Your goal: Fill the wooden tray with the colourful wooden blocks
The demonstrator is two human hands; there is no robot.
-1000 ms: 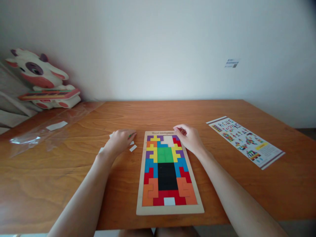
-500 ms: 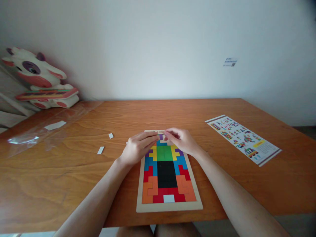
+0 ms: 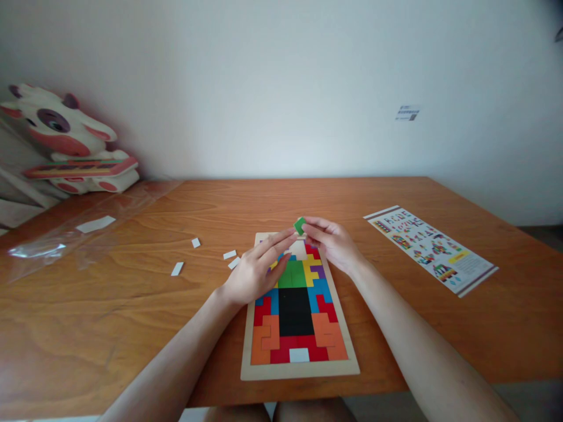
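My right hand (image 3: 331,241) pinches a small green puzzle piece (image 3: 299,226) between thumb and fingers, held tilted above the far end of the wooden puzzle board (image 3: 301,371). My left hand (image 3: 261,266) lies over the board's upper left part with its fingers stretched out. Its fingertips come up to the green piece; whether they touch it I cannot tell. Colored pieces fill most of the board, with a black block (image 3: 296,310) in the middle and a white piece (image 3: 299,355) at the near edge. Bare wood (image 3: 297,251) shows near the far end, partly hidden by my hands.
Several loose white pieces (image 3: 229,255) lie left of the board. A printed pattern sheet (image 3: 433,249) rests on the table (image 3: 211,205) to the right. At the far left are a clear plastic bag (image 3: 65,249) and a cow-shaped toy keyboard (image 3: 83,143).
The green piece now shows in my right hand, raised slightly. My left hand has shifted right and nearer, uncovering white pieces beside the board. More bare wood shows at the far end.
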